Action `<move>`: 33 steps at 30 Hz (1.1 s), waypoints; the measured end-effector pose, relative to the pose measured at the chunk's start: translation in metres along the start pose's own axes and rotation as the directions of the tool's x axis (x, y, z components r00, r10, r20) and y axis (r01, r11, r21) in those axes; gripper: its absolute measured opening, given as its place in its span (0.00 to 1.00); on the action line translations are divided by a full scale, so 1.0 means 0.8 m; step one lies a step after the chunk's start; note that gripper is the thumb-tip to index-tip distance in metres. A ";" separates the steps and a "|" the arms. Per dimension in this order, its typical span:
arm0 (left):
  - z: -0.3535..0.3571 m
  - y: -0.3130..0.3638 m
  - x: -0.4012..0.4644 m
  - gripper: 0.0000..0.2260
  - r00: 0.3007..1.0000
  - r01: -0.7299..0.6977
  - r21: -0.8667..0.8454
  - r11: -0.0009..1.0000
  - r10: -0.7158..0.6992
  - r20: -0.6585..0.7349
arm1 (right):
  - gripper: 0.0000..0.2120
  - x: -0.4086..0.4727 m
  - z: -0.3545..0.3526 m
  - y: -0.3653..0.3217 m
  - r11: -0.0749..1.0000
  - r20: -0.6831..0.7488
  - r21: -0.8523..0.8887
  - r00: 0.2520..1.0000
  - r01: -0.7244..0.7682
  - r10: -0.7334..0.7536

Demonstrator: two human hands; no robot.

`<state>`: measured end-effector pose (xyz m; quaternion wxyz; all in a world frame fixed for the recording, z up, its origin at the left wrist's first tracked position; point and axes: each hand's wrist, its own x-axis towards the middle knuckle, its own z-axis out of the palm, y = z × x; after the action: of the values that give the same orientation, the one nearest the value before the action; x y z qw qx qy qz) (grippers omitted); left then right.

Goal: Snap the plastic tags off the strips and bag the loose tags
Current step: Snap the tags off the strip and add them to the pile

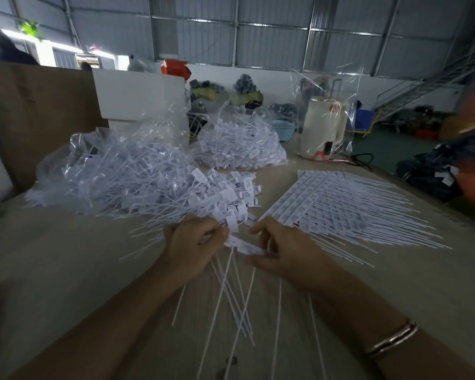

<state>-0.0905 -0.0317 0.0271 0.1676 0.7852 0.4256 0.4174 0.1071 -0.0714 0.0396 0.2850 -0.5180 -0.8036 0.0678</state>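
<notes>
Strip point(244, 246) lies left-right between your hands, just above the table point(66, 256), tails trailing toward you. Left hand point(188, 246) fingers curl round its left end; right hand point(283, 252) pinches the right. Loose tags point(225, 193) heaped just beyond; snap across the strip.

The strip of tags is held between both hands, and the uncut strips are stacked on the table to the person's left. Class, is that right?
Not quite. In the head view both the left hand and right hand hold the strip of tags, but the uncut strips lie to the person's right.
</notes>
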 end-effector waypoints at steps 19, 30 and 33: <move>-0.023 -0.023 0.005 0.21 0.979 0.153 0.257 0.954 -0.111 -0.172 | 0.13 -0.005 -0.005 0.011 0.998 -0.148 -0.061 0.988 0.028 -0.036; 0.005 0.020 -0.004 0.10 0.999 -0.038 0.076 0.996 0.039 -0.012 | 0.20 -0.001 -0.005 -0.011 0.992 -0.059 -0.066 0.992 0.104 -0.108; 0.003 0.013 -0.003 0.12 1.000 -0.023 0.111 0.994 0.023 -0.004 | 0.14 -0.003 -0.009 -0.002 0.980 -0.025 -0.190 0.998 0.054 -0.060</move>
<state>-0.0835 -0.0398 0.0310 0.1178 0.7970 0.4394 0.3973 0.1103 -0.0760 0.0451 0.2484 -0.5204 -0.8166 -0.0252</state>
